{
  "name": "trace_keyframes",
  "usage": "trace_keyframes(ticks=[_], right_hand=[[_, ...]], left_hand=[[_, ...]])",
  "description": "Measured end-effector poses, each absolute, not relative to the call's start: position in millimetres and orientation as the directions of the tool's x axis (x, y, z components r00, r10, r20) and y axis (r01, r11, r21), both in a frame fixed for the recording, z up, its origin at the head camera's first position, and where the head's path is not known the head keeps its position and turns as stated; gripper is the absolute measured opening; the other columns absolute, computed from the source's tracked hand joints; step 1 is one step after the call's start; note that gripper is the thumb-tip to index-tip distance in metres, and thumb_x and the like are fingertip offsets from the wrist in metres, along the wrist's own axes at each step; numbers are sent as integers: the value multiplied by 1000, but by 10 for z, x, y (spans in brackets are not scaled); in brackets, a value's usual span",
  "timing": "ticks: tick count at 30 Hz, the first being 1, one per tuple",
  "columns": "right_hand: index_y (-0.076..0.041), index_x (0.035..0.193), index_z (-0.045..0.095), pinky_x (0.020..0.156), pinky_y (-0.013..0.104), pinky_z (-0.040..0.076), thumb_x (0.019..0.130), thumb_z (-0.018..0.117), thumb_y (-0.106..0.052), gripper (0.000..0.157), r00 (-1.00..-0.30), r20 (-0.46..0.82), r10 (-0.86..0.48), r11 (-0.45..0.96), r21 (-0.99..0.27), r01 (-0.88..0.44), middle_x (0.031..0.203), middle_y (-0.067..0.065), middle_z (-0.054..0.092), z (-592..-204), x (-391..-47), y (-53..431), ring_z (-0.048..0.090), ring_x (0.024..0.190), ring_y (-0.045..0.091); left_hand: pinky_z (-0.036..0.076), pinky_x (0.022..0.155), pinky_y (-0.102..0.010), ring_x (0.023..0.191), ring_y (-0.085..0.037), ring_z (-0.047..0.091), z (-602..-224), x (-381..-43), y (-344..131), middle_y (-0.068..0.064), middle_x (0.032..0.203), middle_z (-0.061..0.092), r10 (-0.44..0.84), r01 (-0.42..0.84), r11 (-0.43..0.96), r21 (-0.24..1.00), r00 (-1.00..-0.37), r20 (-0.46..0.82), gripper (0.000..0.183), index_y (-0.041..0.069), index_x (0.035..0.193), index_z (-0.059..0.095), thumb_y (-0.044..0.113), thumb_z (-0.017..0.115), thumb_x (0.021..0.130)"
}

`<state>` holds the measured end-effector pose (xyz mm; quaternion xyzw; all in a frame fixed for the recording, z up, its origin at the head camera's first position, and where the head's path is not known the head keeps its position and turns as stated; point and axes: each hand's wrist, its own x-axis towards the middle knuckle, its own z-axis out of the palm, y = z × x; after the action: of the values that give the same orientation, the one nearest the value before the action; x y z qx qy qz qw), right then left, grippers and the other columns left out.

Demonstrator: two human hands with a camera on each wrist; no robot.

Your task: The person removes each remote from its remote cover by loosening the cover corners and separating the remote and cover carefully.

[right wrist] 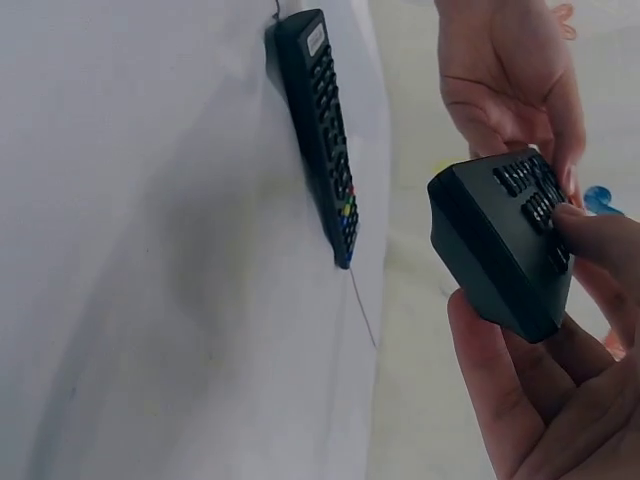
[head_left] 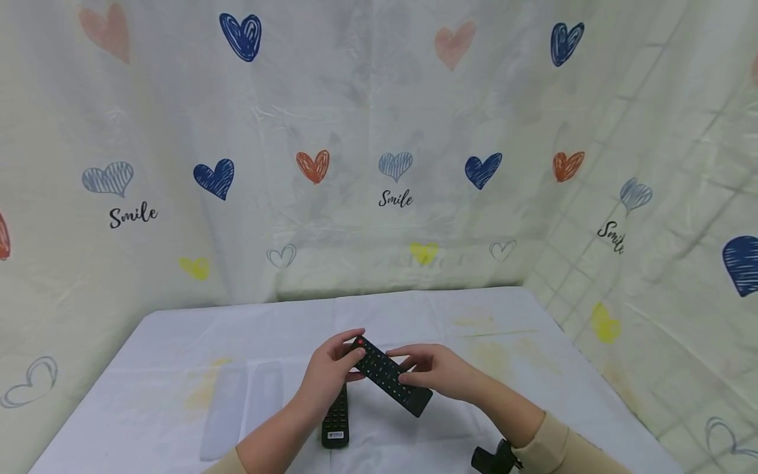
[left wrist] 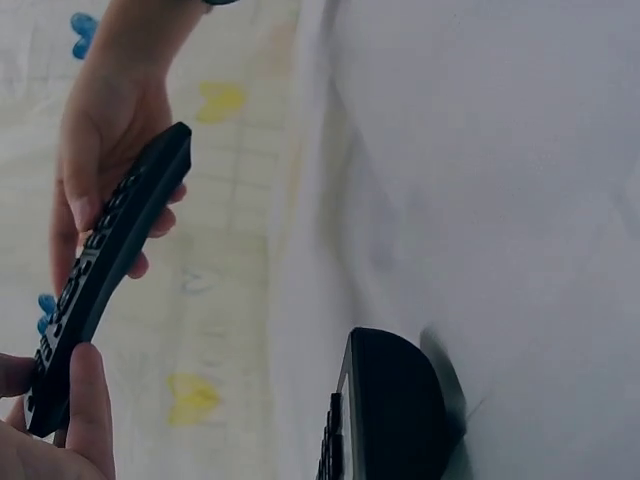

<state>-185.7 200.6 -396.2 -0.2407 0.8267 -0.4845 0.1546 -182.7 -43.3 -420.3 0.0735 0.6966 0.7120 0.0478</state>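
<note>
A black remote control [head_left: 381, 370] with a red button at its upper end is held above the table, slanting down to the right. My left hand [head_left: 322, 374] pinches its upper end, thumb on the button face. My right hand [head_left: 444, 372] grips the lower part, and in the right wrist view its thumb lies on the keys of the remote [right wrist: 490, 240] with fingers beneath. A second black remote [head_left: 335, 424] lies on the table below my left hand, partly hidden by it. In the right wrist view this other remote [right wrist: 320, 130] shows coloured buttons and a white label.
The table [head_left: 503, 408] wears a white cloth with yellowish stains. Two flat, pale translucent pieces [head_left: 225, 411] lie side by side left of my left forearm. A curtain [head_left: 355, 85] printed with hearts hangs behind and at the sides. A black device [head_left: 494, 459] sits at my right wrist.
</note>
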Motion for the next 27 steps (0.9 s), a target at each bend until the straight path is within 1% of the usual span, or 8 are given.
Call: trace_keyframes(ticks=[2, 6, 10, 14, 18, 23, 27], right_hand=[[-19, 135, 63, 70, 30, 58, 91, 74, -18, 45, -838, -18, -545, 412, -877, -249, 104, 6, 72, -3969, -1854, 1986, 69, 87, 18], [-19, 140, 57, 69, 33, 59, 90, 74, -14, 53, -831, -30, -555, 390, -892, -229, 103, 7, 70, -4003, -1848, 1958, 70, 87, 19], [-23, 147, 48, 68, 35, 58, 90, 73, -14, 63, -848, -39, -528, 378, -905, -194, 102, 6, 68, -4049, -1840, 1928, 71, 90, 20], [-26, 151, 42, 66, 38, 59, 91, 72, -13, 68, -888, -14, -459, 355, -919, -169, 103, 7, 68, -4098, -1839, 1891, 71, 89, 22], [-24, 152, 40, 66, 40, 60, 91, 72, -11, 70, -920, 8, -392, 300, -944, -136, 107, 10, 66, -4139, -1836, 1848, 70, 91, 23], [-24, 154, 36, 68, 41, 60, 90, 73, -11, 75, -940, -3, -341, 260, -961, -92, 108, 11, 65, -4159, -1827, 1814, 70, 91, 24], [-25, 155, 35, 68, 42, 60, 89, 73, -9, 78, -945, -9, -326, 271, -959, -84, 106, 11, 65, -4157, -1823, 1813, 70, 90, 25]], left_hand=[[59, 79, -35, 98, -23, 68, -4193, -1841, -442, -15, 117, 64, 193, 44, -13, 999, -980, 46, 41, 15, 137, 59, 21, 65, 97], [60, 78, -36, 97, -23, 68, -4185, -1876, -446, -15, 116, 64, 220, 68, 6, 998, -973, 65, 43, 14, 137, 59, 23, 68, 96], [59, 81, -36, 101, -23, 69, -4179, -1892, -422, -16, 123, 62, 212, 72, -24, 997, -974, 75, 50, 16, 141, 56, 24, 71, 94], [58, 84, -37, 104, -23, 67, -4174, -1871, -379, -19, 131, 58, 206, 56, -79, 995, -976, 71, 61, 16, 149, 46, 11, 70, 93], [58, 84, -38, 106, -24, 66, -4179, -1848, -321, -23, 136, 54, 212, 51, -93, 994, -975, 70, 73, 16, 155, 34, -1, 66, 92], [57, 85, -36, 108, -24, 65, -4201, -1840, -263, -22, 139, 53, 202, 59, -64, 996, -977, 71, 74, 22, 156, 33, -1, 65, 93], [58, 83, -35, 107, -23, 66, -4240, -1854, -230, -22, 139, 54, 200, 66, -23, 998, -977, 69, 74, 24, 156, 33, 0, 65, 93]])
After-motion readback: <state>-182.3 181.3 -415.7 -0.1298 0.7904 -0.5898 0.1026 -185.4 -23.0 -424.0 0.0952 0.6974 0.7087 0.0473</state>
